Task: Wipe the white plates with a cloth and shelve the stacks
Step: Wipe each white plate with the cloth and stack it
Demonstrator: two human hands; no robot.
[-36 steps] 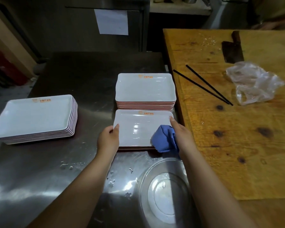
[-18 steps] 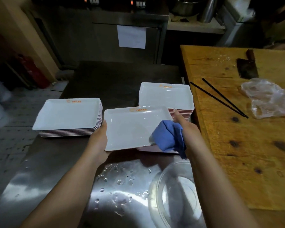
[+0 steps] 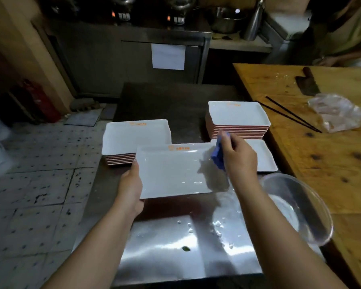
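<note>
Fingers of the left hand [image 3: 131, 184] clamped the left edge of a white rectangular plate [image 3: 175, 174], holding it above the steel desk [image 3: 175, 257]. Right hand [image 3: 239, 156] fingers pinched a blue cloth [image 3: 218, 157] against the plate's right end. Plate stacks sat behind at left [image 3: 133, 136] and right [image 3: 238, 117].

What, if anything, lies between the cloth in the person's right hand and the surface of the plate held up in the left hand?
Nothing visible does. The right hand grips the blue cloth at the right end of the plate, whose top is bare. The left hand holds only the plate's left edge, clear of the cloth's path.
</note>
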